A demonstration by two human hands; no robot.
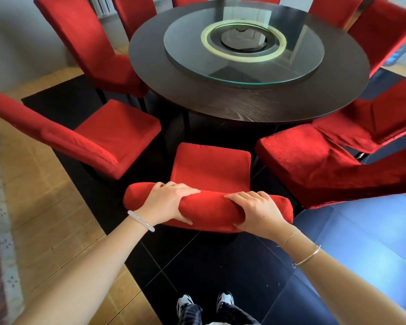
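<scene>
Both the left hand [167,202] and right hand [256,213] grasp the top of the red chair [211,170], standing short of the round table [244,109]; crooked pushing could knock the neighbouring chair [305,165] just beside it.

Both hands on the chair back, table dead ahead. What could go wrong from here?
1. The left hand and right hand grip the soft cover of the chair back; it may slip or bunch.
2. Pushed in, the seat could scrape the chair on the right, which sits close.
</scene>
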